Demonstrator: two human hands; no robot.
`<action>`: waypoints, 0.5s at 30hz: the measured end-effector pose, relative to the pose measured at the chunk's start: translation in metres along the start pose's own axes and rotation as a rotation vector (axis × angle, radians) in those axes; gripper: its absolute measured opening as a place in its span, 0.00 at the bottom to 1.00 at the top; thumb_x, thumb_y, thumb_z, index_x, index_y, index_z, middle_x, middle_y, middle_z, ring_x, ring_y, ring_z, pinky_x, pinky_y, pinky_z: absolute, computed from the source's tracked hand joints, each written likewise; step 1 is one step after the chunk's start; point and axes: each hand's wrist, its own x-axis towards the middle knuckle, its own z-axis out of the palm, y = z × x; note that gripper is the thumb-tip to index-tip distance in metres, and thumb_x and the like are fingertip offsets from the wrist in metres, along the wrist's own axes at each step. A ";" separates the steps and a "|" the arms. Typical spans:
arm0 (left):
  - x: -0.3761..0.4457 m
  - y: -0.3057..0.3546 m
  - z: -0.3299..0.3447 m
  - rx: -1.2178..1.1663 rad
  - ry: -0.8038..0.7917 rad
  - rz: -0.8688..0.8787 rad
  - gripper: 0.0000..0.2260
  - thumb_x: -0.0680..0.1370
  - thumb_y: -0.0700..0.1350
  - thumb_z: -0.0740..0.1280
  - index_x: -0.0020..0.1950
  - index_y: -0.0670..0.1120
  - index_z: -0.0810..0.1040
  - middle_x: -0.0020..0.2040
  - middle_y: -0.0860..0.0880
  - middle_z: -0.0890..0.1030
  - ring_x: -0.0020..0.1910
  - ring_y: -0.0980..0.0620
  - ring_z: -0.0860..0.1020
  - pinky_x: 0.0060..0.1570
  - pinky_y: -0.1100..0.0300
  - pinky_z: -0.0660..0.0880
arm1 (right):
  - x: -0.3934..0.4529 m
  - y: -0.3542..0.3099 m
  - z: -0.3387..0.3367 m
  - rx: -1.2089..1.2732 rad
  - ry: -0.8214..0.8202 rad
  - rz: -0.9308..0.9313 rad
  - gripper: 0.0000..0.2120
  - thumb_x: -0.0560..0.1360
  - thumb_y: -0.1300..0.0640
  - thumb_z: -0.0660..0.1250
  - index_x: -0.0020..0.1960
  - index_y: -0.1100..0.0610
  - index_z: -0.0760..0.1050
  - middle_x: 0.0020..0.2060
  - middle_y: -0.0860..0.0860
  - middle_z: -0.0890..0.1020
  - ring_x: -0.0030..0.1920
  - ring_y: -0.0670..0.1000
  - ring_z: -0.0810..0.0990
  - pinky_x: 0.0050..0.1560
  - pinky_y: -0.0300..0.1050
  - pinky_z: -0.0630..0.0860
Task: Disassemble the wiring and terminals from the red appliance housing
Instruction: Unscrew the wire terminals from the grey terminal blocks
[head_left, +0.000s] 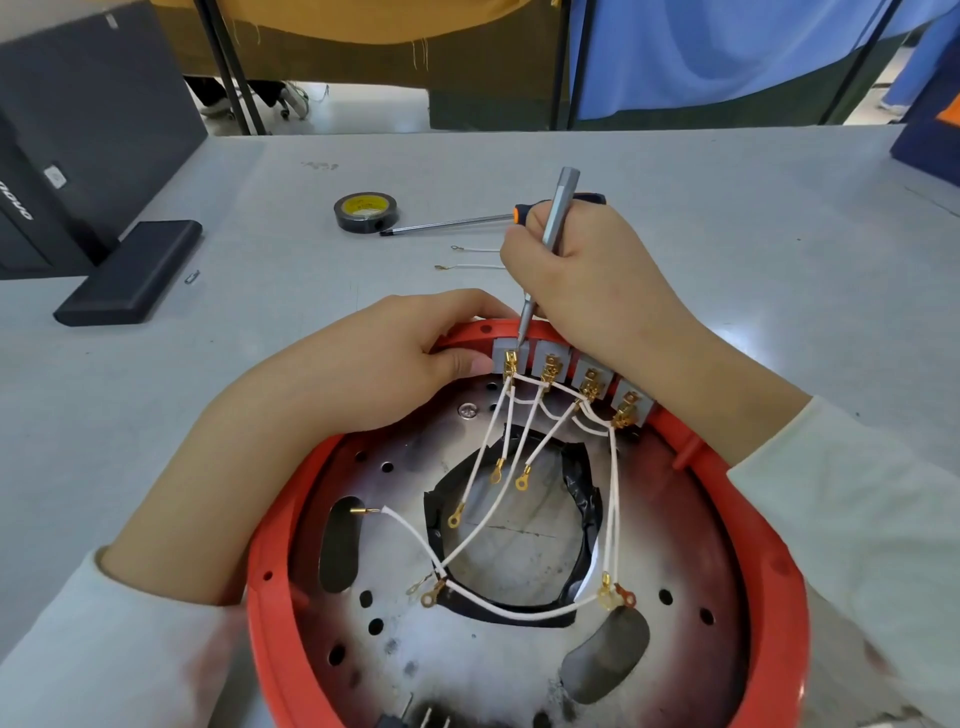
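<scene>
Right, nearest of all sits the red appliance housing (270, 561), round and open side up on the pale grey tabletop (779, 249). Inside it is a scorched metal plate (467, 654) with punched holes and a central cutout edged in black tape. White wires (519, 608) with gold ring terminals trail loose across that plate, fanning up to four grey terminal blocks (550, 361) lined along the far rim. Brass tabs show on each block.

Now the left hand (374, 364), in a white sleeve, curls its grip over the far-left rim, thumb pressed beside the leftmost block. The right hand (587, 280) comes in over the far rim, its grip wrapped round a slim silver screwdriver (558, 213), the tip planted down at the top of that leftmost block.

Further out on the tabletop, just beyond the right hand, lie two loose white wires (470, 258) with terminals. Behind them rests a long screwdriver (447, 224) with an orange-and-black handle, its tip near a roll of black tape (366, 211). At far left a flat black box (130, 270) lies beside a dark case (78, 130). A small metal clip (192, 277) sits just right of the box.

Beyond the far edge of the tabletop hang yellow and blue cloths (701, 47) over dark frame legs and pale floor.
</scene>
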 end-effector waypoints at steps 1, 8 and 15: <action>0.000 0.000 0.000 -0.001 0.001 0.002 0.13 0.78 0.48 0.65 0.61 0.61 0.73 0.53 0.61 0.79 0.52 0.63 0.75 0.55 0.66 0.70 | 0.000 0.000 0.000 -0.014 0.000 -0.013 0.19 0.77 0.59 0.60 0.29 0.54 0.58 0.23 0.47 0.62 0.24 0.46 0.63 0.26 0.37 0.64; 0.000 -0.001 0.000 0.010 0.002 -0.003 0.13 0.78 0.49 0.65 0.61 0.62 0.72 0.52 0.62 0.79 0.51 0.67 0.74 0.51 0.74 0.67 | -0.001 -0.003 0.001 -0.042 0.001 -0.028 0.19 0.78 0.58 0.59 0.30 0.54 0.59 0.25 0.49 0.64 0.25 0.46 0.65 0.29 0.45 0.67; 0.000 0.001 0.000 0.012 -0.002 -0.005 0.14 0.78 0.49 0.65 0.63 0.60 0.72 0.55 0.59 0.79 0.53 0.60 0.76 0.57 0.59 0.71 | 0.006 -0.002 0.000 -0.051 -0.111 0.149 0.16 0.76 0.61 0.58 0.30 0.57 0.61 0.24 0.50 0.64 0.20 0.44 0.60 0.21 0.31 0.59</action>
